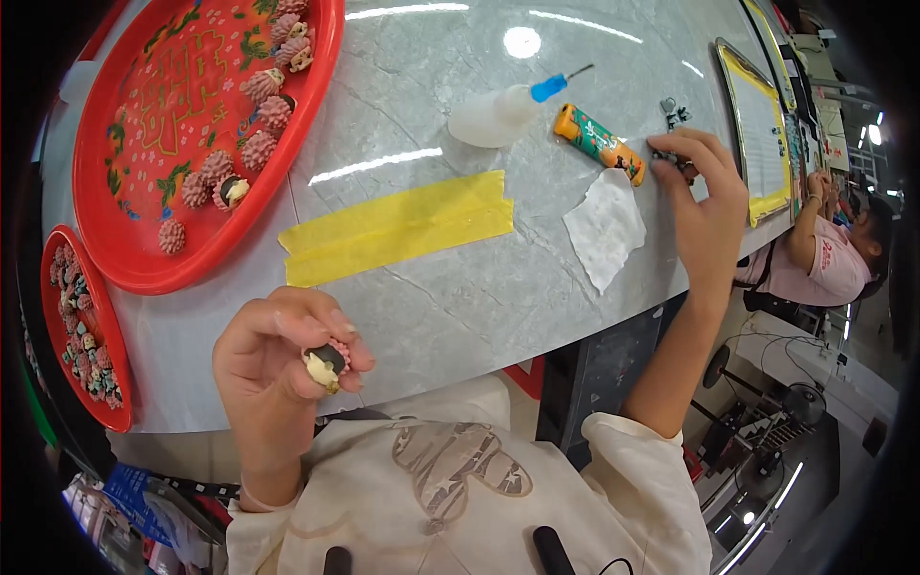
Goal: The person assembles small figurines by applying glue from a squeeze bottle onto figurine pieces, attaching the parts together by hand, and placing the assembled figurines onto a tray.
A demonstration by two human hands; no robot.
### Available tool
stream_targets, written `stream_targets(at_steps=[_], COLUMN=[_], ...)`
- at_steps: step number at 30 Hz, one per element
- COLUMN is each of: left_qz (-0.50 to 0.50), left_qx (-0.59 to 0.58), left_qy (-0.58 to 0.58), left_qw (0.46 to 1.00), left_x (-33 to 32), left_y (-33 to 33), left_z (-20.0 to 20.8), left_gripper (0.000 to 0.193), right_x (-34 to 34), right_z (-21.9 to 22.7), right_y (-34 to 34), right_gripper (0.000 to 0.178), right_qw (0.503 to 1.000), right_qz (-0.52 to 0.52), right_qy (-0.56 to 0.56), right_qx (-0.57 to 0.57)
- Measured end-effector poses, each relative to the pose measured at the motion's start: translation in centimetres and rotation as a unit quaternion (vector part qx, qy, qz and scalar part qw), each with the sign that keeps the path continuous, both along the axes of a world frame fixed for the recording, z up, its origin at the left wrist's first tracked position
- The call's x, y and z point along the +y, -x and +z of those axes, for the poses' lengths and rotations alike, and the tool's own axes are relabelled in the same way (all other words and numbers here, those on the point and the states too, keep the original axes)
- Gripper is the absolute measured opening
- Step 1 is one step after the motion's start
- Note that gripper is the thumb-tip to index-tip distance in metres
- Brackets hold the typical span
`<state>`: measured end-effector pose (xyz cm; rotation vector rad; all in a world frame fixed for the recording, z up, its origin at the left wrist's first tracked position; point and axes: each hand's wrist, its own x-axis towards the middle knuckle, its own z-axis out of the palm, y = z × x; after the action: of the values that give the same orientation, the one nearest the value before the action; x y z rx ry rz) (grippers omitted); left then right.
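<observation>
My left hand [273, 355] is closed, pinching a small figurine [326, 367] with a pink ridged part, a black band and a cream part, above the table's near edge. At the right, my right hand [707, 196] reaches down with thumb and forefinger pinched at a small dark piece [671, 158], partly hidden by the fingers. Just beyond it lie more small dark pieces [674, 112]. Close to the right fingertips are an orange and green printed tube-like item [599, 144] and a crumpled white sheet [606, 228].
A large red tray [324, 67] at the far left bears several pink figurines. Below it, a smaller red tray [113, 420] is filled with more. A squeeze bottle [489, 117] with blue needle tip lies beyond yellow tape strips [398, 228]. A yellow-edged board [767, 144] and another person [829, 254] are at right.
</observation>
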<state>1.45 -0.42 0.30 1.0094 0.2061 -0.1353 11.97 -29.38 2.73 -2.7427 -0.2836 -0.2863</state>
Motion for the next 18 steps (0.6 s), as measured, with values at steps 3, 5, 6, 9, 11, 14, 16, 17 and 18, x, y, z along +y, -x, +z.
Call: stream_targets(at_steps=[3,5,6,9,11,14,16,17,18], left_qz=[0.002,-0.008,0.004,0.002,-0.014,-0.023,-0.039,-0.035,-0.022], left_qx=[-0.008,-0.01,-0.006,-0.011,-0.016,-0.043,-0.05,-0.048,-0.012], left_qy=[-0.015,0.007,0.0,0.003,0.024,0.072,0.122,0.121,0.087], left_qw=[1.0,1.0,1.0,1.0,0.999,0.996,0.99,0.991,0.996], left_x=[0.2,0.3,0.5,0.7,0.6,0.7,0.8,0.7,0.5], left_y=[-0.1,-0.1,0.1,0.1,-0.2,-0.1,-0.3,-0.2,-0.2], left_z=[0.0,-0.1,-0.2,-0.2,0.0,-0.4,-0.5,-0.2,0.2], left_gripper=[0.031,0.03,0.03,0.031,0.03,0.029,0.027,0.027,0.033], right_x=[-0.1,-0.1,0.4,2.6,4.8,8.1,10.1,10.9,11.7], right_z=[-0.4,0.0,0.1,1.2,1.4,1.1,0.4,-0.1,-0.4], right_y=[-0.5,-0.1,0.4,2.1,3.1,4.7,5.2,5.0,5.0], right_gripper=[0.02,0.019,0.019,0.02,0.023,0.019,0.018,0.017,0.018], right_qw=[0.999,0.989,0.952,0.863,0.834,0.802,0.79,0.798,0.805], right_qz=[0.022,0.017,0.013,0.094,0.129,0.182,0.194,0.235,0.274], right_qy=[0.019,-0.144,-0.304,-0.489,-0.52,-0.528,-0.538,-0.519,-0.499], right_qx=[-0.021,0.005,0.037,0.082,0.132,0.212,0.222,0.194,0.166])
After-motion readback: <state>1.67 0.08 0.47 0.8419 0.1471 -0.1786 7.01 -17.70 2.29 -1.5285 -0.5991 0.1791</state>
